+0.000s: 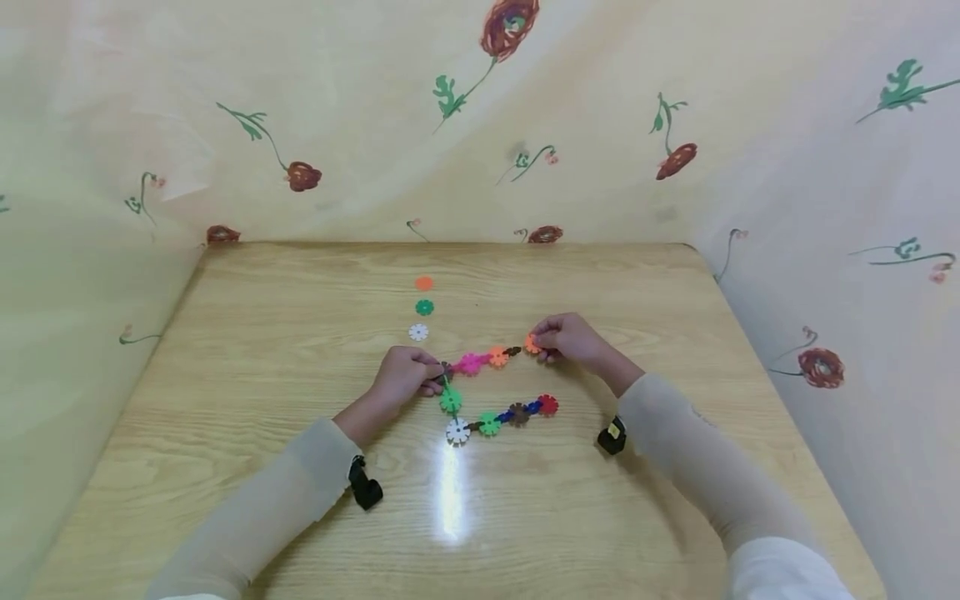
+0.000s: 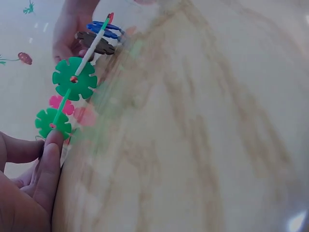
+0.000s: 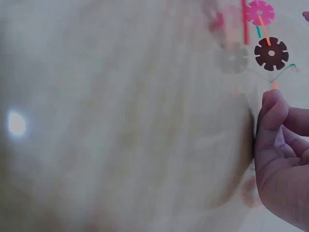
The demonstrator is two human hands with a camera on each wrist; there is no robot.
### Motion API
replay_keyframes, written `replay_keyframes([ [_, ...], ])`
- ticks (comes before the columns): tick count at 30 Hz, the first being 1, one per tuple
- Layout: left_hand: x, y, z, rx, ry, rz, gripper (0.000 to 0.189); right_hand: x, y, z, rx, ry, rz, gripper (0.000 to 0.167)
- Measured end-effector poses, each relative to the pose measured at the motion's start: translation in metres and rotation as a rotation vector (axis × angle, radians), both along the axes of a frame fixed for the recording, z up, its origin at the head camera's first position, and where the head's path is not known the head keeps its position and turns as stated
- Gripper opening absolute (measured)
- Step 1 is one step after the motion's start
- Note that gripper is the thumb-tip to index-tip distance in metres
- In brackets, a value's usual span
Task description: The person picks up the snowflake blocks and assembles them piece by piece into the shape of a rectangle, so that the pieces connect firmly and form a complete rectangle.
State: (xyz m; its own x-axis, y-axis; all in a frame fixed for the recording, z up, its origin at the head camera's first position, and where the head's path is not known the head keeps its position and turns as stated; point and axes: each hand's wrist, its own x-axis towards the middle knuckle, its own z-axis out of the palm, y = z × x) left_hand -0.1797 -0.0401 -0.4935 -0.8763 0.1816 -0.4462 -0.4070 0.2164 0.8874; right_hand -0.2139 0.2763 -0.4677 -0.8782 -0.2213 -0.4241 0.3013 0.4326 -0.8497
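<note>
A chain of notched interlocking plastic discs lies on the table, bent into an open-sided shape. At its upper left corner my left hand [image 1: 401,377] pinches the chain at a dark disc [image 1: 447,371], beside a green disc [image 1: 450,400]. The upper arm has pink [image 1: 471,364] and orange discs, ending in a brown disc [image 3: 271,53]. My right hand [image 1: 573,340] pinches a loose orange disc [image 1: 531,343] just right of that brown end, with a small gap between them. The lower arm runs from a white disc [image 1: 457,432] to a red disc [image 1: 548,405].
Three loose discs stand in a column behind the left hand: orange [image 1: 424,283], green [image 1: 424,307] and white [image 1: 418,332]. Flower-patterned cloth [image 1: 360,183] borders the wooden table [image 1: 300,292] at the back and sides. A bright reflection shows in front of the chain.
</note>
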Motion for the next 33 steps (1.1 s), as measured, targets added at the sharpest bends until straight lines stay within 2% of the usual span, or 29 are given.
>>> replay_keyframes([
  [4,-0.004,-0.005,0.0,0.017,-0.046,-0.016,0.016,0.004,-0.001,-0.003,-0.01,0.005,-0.03,0.023],
  [6,-0.006,-0.009,0.005,-0.012,-0.048,-0.06,0.018,0.006,-0.004,-0.003,0.0,0.015,-0.019,0.025],
  [8,-0.008,-0.013,0.013,-0.095,-0.016,-0.13,0.019,0.008,-0.007,-0.004,0.005,0.018,-0.012,0.026],
  [11,-0.011,-0.016,0.03,-0.332,0.145,-0.274,0.031,0.01,-0.012,-0.005,-0.003,0.013,-0.005,0.027],
  [14,-0.013,-0.006,0.045,-0.578,0.344,-0.368,0.038,0.012,-0.014,-0.006,-0.027,0.01,-0.03,0.027],
  [15,-0.013,0.0,0.049,-0.635,0.407,-0.39,0.036,0.012,-0.014,-0.007,-0.036,0.012,-0.036,0.027],
  [17,-0.012,0.016,0.054,-0.678,0.468,-0.44,0.026,0.012,-0.013,-0.008,-0.053,0.013,-0.045,0.027],
  [18,-0.011,0.025,0.054,-0.69,0.493,-0.472,0.026,0.012,-0.012,-0.008,-0.06,0.014,-0.05,0.027],
  [20,-0.008,0.043,0.052,-0.735,0.538,-0.548,0.037,0.012,-0.011,-0.009,-0.069,0.012,-0.056,0.027],
  [23,-0.003,0.065,0.046,-0.841,0.611,-0.631,0.051,0.011,-0.01,-0.011,-0.068,0.011,-0.064,0.027],
  [25,-0.002,0.076,0.042,-0.912,0.671,-0.643,0.053,0.011,-0.011,-0.01,-0.065,0.019,-0.069,0.027],
  [27,-0.003,0.083,0.039,-0.934,0.701,-0.639,0.05,0.011,-0.011,-0.008,-0.064,0.026,-0.078,0.027],
  [30,-0.004,0.089,0.036,-0.926,0.693,-0.637,0.039,0.013,-0.011,-0.005,-0.062,0.027,-0.084,0.026],
  [33,-0.01,0.092,0.034,-0.924,0.695,-0.638,0.033,0.011,-0.01,-0.001,-0.046,0.033,-0.08,0.025],
])
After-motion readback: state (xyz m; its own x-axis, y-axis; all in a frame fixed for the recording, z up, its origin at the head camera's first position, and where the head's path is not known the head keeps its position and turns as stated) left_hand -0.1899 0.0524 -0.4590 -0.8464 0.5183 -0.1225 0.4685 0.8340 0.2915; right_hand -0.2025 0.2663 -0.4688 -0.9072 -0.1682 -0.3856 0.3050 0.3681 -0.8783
